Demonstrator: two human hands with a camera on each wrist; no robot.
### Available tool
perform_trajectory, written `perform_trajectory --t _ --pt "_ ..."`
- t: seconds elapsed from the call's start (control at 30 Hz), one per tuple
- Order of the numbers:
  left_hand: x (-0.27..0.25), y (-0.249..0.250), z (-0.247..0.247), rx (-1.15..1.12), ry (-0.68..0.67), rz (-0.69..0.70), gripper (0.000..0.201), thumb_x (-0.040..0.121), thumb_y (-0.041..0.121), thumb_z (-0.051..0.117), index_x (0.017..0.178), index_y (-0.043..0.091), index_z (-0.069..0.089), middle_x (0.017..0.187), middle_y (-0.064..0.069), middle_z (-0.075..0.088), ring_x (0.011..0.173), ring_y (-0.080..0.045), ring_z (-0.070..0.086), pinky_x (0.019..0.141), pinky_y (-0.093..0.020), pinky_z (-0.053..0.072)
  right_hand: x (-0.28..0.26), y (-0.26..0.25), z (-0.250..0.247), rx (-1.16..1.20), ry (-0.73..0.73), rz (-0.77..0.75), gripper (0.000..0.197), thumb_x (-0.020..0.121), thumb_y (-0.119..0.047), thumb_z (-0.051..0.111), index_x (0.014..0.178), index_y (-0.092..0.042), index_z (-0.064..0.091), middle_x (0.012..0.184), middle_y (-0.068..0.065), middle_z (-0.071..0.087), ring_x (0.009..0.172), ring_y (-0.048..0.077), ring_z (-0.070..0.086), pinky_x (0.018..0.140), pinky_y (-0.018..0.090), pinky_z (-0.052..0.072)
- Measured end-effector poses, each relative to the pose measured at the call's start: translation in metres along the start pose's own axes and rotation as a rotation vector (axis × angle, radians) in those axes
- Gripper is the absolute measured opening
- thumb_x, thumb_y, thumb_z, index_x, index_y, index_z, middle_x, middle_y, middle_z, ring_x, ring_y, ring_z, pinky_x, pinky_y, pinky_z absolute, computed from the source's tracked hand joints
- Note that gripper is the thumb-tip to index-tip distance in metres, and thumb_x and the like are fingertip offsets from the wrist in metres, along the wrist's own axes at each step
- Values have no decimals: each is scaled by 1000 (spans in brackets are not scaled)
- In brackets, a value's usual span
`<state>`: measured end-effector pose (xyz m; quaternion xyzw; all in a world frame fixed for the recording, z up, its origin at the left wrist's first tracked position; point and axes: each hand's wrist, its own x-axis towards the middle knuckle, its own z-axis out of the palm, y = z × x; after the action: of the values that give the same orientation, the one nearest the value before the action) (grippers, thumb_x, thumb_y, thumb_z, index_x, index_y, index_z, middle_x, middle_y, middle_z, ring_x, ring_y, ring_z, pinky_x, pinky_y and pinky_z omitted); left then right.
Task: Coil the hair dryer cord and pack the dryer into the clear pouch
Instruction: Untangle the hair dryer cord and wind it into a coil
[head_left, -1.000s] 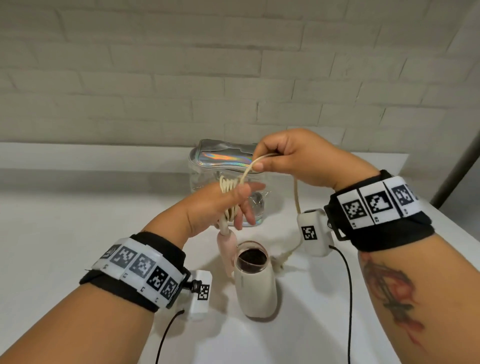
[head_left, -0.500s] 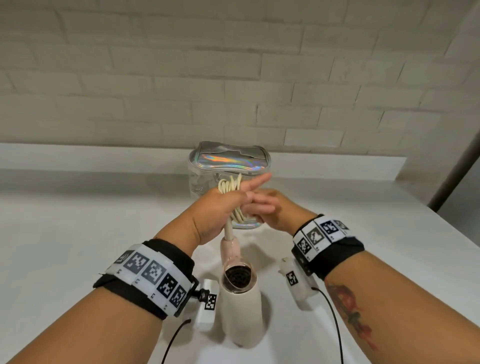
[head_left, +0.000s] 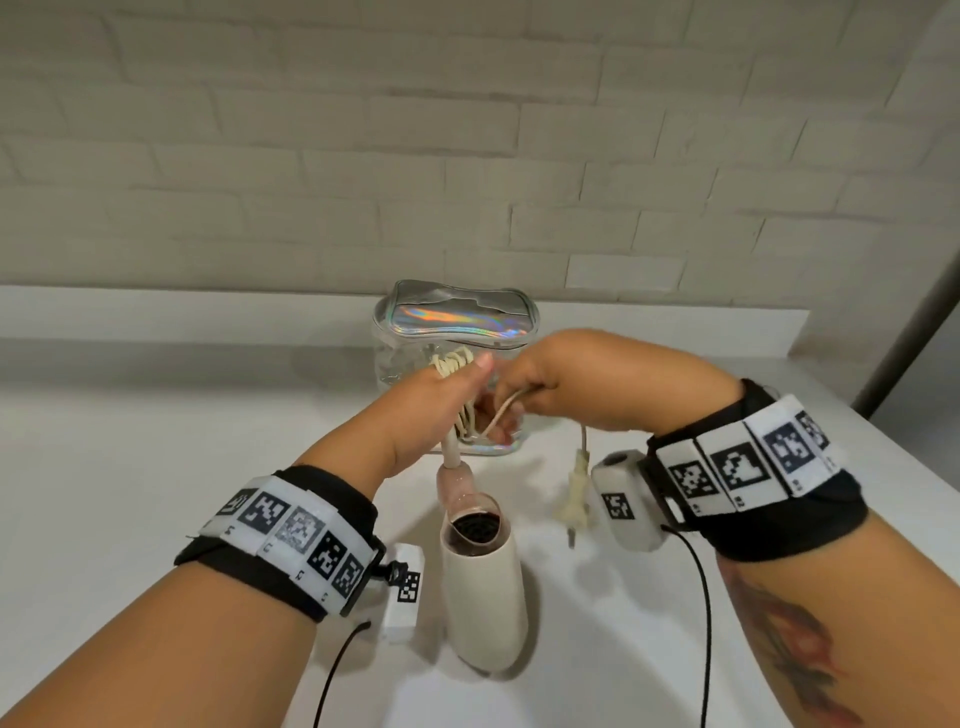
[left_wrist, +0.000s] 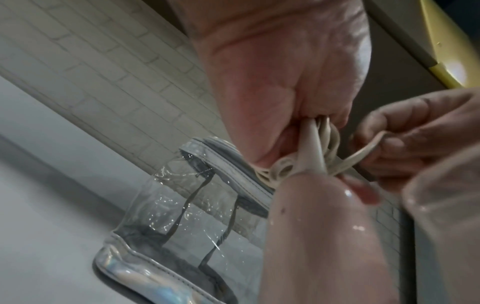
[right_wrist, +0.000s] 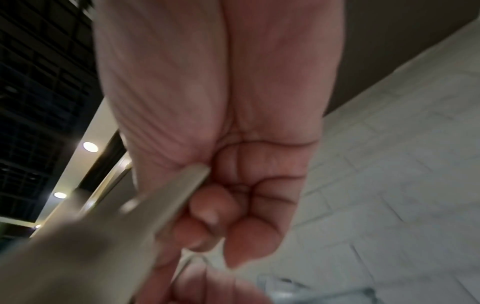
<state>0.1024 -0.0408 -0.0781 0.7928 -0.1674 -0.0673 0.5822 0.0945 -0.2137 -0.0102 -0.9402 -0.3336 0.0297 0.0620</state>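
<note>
Head view: the left hand (head_left: 431, 410) holds the coiled loops of the cord (head_left: 454, 364) in a closed grip, the hair dryer (head_left: 483, 577) hanging below it with its long axis roughly upright above the tabletop (head_left: 156, 467). The right hand (head_left: 561, 384), just beside, pinches the free strand, whose plug (head_left: 574, 499) dangles under it. The clear pouch (head_left: 457, 317) stands just behind both hands, apparently zipped, though glare blurs this.

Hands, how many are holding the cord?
2: the left hand grips the cord loops above the hair dryer; the right hand pinches the free end.
</note>
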Motion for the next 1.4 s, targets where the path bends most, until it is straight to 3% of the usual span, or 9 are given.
perform_trajectory --t 0.2,0.27,0.37,0.43,0.53,0.8,0.93,1.17,1.4 --pt "1 0 0 -38 -352 53 47 83 51 55 91 8 73 54 -6 60 41 -17 52 67 -53 44 5 9 -5 140 309 11 14 93 -18 53 102 -19 63 92 -9 57 60 -6 52 55 15 43" --pt "0 5 2 -33 -432 31 30 83 32 65 86 3 71 49 -5 57 38 -15 48 61 -44 47 8 11 4 370 309 19 20 95 -17 50 109 -24 62 98 -8 61 55 -5 54 51 10 44" --pt "-2 13 8 0 -510 -27 13 82 14 62 78 5 70 46 -4 55 35 -12 46 40 -20 42 11 11 21 733 175 37 27 97 -18 45 112 -28 65 108 5 68 74 14 59 67 36 50" --pt "-2 12 10 -12 -513 -39 12 80 11 61 75 7 70 47 -3 57 36 -11 49 40 -19 41 11 13 31 846 154 42 26 98 -20 44 108 -21 68 92 6 71 71 16 56 63 33 47" --pt "-2 6 7 -82 -476 -26 13 82 12 60 76 6 70 52 -3 62 42 -12 57 45 -19 46 13 18 41 894 177 104 22 96 -22 47 100 -18 68 65 1 56 52 15 40 48 24 35" --pt "6 -5 1 -221 9 90 8 89 12 62 85 18 66 64 9 65 63 -8 59 63 -21 50 21 25 42 956 274 213 20 90 -29 48 84 -23 66 60 1 50 48 15 39 46 27 33" --pt "10 -8 9 -146 99 143 14 90 37 56 88 27 65 68 11 60 67 -13 56 76 -43 53 22 26 44 1040 337 223 19 93 -20 47 90 -20 66 60 2 51 43 10 40 40 20 33" --pt "12 -11 10 -116 184 123 23 83 49 55 67 34 62 63 5 50 59 -18 50 75 -64 52 18 56 50 349 346 392 45 87 -53 51 75 -11 62 62 5 66 54 17 62 61 33 48" --pt "10 -7 21 -99 182 88 23 86 44 57 67 32 61 59 4 52 54 -15 53 73 -64 54 30 51 73 1074 534 433 34 90 -28 59 87 6 62 69 13 64 58 19 60 54 22 54"
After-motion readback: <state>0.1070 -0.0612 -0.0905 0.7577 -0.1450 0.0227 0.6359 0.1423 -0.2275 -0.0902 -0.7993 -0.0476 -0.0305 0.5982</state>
